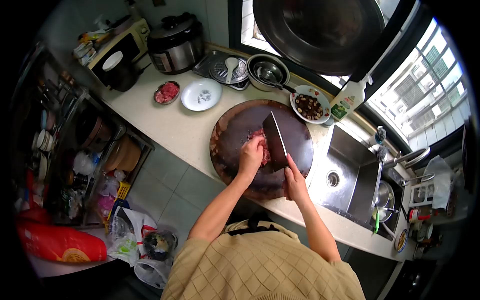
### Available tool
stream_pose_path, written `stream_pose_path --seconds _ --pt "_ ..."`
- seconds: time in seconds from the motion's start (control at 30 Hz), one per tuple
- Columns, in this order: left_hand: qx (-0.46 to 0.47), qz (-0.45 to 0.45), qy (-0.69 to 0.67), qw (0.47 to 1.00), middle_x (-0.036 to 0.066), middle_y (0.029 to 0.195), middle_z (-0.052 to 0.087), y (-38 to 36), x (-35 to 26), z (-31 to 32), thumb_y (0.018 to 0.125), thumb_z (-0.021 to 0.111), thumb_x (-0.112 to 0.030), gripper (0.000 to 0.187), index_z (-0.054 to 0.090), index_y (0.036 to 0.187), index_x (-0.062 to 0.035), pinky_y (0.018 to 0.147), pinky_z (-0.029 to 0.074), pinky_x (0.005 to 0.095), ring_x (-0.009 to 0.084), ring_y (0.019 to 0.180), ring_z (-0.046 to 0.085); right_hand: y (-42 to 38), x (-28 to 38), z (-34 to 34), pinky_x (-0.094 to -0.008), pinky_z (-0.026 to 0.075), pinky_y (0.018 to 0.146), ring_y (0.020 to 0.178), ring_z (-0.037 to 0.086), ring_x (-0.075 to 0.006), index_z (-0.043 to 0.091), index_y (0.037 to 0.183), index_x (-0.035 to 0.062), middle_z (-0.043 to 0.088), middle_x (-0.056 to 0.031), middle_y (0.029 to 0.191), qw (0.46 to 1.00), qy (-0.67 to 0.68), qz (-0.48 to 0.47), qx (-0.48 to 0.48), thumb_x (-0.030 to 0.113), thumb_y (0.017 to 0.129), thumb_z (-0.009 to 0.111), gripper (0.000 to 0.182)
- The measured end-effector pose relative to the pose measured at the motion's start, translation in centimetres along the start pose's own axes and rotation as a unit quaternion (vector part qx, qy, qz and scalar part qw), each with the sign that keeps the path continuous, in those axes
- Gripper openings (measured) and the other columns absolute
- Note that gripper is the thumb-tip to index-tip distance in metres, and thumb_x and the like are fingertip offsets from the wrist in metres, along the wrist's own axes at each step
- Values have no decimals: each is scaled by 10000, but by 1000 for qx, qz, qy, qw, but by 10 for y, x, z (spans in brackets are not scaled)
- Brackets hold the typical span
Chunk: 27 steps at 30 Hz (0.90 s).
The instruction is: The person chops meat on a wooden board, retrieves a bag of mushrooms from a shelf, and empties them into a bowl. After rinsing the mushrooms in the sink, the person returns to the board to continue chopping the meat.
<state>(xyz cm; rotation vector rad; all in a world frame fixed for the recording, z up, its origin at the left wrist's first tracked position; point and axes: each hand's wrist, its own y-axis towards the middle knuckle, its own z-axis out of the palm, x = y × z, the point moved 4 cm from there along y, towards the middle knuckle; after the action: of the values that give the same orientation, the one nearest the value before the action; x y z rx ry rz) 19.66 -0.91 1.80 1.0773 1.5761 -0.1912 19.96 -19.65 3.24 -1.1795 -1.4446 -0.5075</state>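
The left hand [251,157] has its fingers bent narrow and touches one pile of chopped meat [265,149] on one round cutting board [230,135]. The right hand [295,181] is closed around the handle end of one cleaver [276,142]; its blade stands on the board, just beside the meat. The cutting board lies on the bench [167,131]. Near the board, on its window side, there is one patterned plate [311,103] with dark pieces, and one white bottle [350,98] beside this plate. To the left of the board are one white plate [201,94] and one small bowl [167,93] of red meat. To the right of the board is one sink [345,175].
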Motion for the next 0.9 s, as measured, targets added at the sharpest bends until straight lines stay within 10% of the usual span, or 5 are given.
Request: stream_pose_path --seconds 0.13,0.33,0.57,0.9 --pt "-18 -55 13 998 147 862 640 -21 9 -23 788 556 -5 164 609 943 -24 728 475 382 325 817 593 -10 31 -26 -242 391 415 459 409 -76 361 1389 249 448 -4 585 992 95 54 69 211 963 438 435" --pt "-37 50 102 993 128 848 626 -60 16 -49 781 556 34 165 620 926 -11 734 469 362 306 828 579 -42 75 -19 -233 442 508 497 477 -94 396 1372 217 509 -20 624 986 -47 -162 -11 177 958 451 419" --pt "-75 43 95 992 134 877 612 -60 28 -48 771 558 53 199 600 955 -10 707 479 358 296 783 579 -9 14 -2 -254 389 390 421 431 -96 383 1375 283 456 -7 575 996 39 68 48 205 965 428 419" --pt "-94 -69 18 993 61 817 512 -55 19 -36 769 632 14 262 586 1022 -37 608 474 272 146 649 516 -24 32 -4 -237 403 461 471 453 -75 369 1382 281 507 -14 614 987 -81 -136 -11 197 965 422 429"
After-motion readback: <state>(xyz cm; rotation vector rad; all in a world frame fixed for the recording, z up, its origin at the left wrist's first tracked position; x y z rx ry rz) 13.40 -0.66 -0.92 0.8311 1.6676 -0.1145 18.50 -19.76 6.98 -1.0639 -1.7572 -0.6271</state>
